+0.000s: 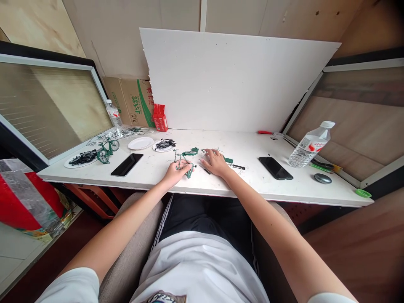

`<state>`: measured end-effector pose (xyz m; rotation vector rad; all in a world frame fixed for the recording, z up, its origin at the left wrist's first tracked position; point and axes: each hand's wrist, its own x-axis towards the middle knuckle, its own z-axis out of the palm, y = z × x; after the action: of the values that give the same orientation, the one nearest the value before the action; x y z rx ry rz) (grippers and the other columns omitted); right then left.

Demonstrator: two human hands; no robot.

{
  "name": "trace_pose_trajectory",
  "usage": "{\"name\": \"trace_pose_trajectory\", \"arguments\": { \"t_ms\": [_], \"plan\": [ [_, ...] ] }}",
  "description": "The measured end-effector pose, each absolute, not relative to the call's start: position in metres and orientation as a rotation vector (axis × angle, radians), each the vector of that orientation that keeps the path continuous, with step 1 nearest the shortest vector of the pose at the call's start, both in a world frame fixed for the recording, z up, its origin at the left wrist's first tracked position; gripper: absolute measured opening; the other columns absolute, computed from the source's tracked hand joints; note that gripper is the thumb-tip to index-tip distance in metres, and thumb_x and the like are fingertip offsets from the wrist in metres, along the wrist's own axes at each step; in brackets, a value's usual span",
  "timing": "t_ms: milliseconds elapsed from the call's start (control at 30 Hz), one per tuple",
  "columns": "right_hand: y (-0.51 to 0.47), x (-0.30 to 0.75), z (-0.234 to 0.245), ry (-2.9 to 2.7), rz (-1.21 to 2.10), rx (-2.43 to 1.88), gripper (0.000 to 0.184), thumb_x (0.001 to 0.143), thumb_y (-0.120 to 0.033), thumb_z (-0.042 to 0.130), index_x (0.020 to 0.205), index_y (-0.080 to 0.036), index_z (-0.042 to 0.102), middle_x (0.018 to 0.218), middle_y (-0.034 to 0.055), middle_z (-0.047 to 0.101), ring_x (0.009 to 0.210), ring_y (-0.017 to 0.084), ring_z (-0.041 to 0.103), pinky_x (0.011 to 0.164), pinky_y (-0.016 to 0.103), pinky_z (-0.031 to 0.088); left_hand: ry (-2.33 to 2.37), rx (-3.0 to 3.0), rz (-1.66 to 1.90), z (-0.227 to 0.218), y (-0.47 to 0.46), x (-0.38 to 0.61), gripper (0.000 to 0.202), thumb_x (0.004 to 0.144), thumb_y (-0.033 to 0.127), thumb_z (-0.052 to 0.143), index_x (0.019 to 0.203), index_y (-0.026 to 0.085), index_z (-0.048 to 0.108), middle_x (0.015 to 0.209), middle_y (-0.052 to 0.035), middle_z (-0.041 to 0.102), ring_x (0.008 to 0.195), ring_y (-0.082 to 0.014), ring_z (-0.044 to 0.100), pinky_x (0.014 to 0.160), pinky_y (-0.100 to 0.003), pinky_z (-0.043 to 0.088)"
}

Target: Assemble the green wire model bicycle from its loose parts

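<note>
My left hand rests on the white table and pinches a small green model bicycle frame, which stands upright just beyond the fingers. My right hand lies palm down to the right of the frame, fingers curled over small loose parts I cannot make out. Green parts and a thin dark tool lie just right of that hand. A finished green model bicycle stands at the table's left end.
Two black phones lie either side of my hands. Two white plates sit behind, one holding dark parts. A water bottle lies at the right, with a grey disc and green cap near the edge.
</note>
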<state>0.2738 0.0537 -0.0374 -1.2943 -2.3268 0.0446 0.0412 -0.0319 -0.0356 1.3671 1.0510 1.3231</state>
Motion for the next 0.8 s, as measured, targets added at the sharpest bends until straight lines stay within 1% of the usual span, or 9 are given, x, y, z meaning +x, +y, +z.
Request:
{"name": "trace_pose_trajectory", "arguments": {
  "t_ms": [67,133,267,333,400,633,800],
  "plan": [
    [0.053,0.274,-0.038,-2.328,0.052,-1.266,0.058,0.105,-0.053,0.048,0.150,-0.017,0.045,0.136,0.0175,0.070,0.147,0.040,0.040,0.114,0.057,0.040,1.048,1.361,1.325,-0.036,-0.032,0.042,0.047,0.079,0.054,0.087,0.102,0.016,0.073,0.093,-0.0124,0.081,0.087,-0.0260,0.077,0.082,-0.038,0.058],
    [0.053,0.274,-0.038,-2.328,0.034,-1.247,0.054,0.104,-0.048,0.051,0.149,-0.017,0.046,0.133,0.0174,0.071,0.144,0.039,0.043,0.111,0.056,0.043,1.046,1.355,1.329,-0.035,-0.032,0.042,0.047,0.079,0.054,0.087,0.102,0.016,0.073,0.093,-0.0124,0.080,0.088,-0.0264,0.077,0.081,-0.038,0.058],
    [0.052,0.276,-0.036,-2.325,-0.032,-1.221,0.043,0.104,-0.025,0.046,0.145,-0.016,0.050,0.124,0.0168,0.074,0.137,0.038,0.046,0.104,0.052,0.046,1.051,1.350,1.328,-0.033,-0.034,0.043,0.047,0.079,0.053,0.087,0.101,0.015,0.073,0.093,-0.0126,0.080,0.091,-0.0271,0.077,0.078,-0.037,0.057],
    [0.051,0.278,-0.035,-2.354,-0.064,-1.186,0.045,0.101,-0.015,0.043,0.145,-0.016,0.052,0.119,0.0161,0.076,0.135,0.037,0.047,0.104,0.051,0.045,1.055,1.350,1.327,-0.033,-0.035,0.044,0.047,0.078,0.054,0.087,0.101,0.015,0.072,0.093,-0.0126,0.080,0.091,-0.0272,0.077,0.078,-0.037,0.057],
    [0.051,0.279,-0.034,-2.394,-0.084,-1.150,0.049,0.099,-0.009,0.043,0.146,-0.016,0.052,0.116,0.0155,0.076,0.132,0.037,0.048,0.103,0.050,0.044,1.055,1.353,1.326,-0.033,-0.035,0.044,0.047,0.078,0.054,0.087,0.101,0.015,0.072,0.094,-0.0123,0.080,0.090,-0.0268,0.077,0.078,-0.037,0.057],
    [0.053,0.276,-0.031,-2.466,-0.156,-1.121,0.052,0.099,-0.002,0.038,0.145,-0.019,0.055,0.110,0.0139,0.075,0.126,0.035,0.052,0.100,0.045,0.043,1.062,1.376,1.314,-0.034,-0.034,0.043,0.048,0.080,0.054,0.085,0.103,0.015,0.072,0.093,-0.0120,0.080,0.089,-0.0251,0.076,0.079,-0.036,0.056],
    [0.051,0.276,-0.027,-2.435,-0.123,-1.148,0.044,0.102,-0.006,0.040,0.139,-0.020,0.059,0.105,0.0139,0.076,0.122,0.035,0.056,0.098,0.045,0.044,1.063,1.369,1.322,-0.032,-0.036,0.044,0.048,0.078,0.055,0.087,0.101,0.015,0.072,0.092,-0.0119,0.080,0.089,-0.0260,0.076,0.078,-0.036,0.056]
  ]
}}
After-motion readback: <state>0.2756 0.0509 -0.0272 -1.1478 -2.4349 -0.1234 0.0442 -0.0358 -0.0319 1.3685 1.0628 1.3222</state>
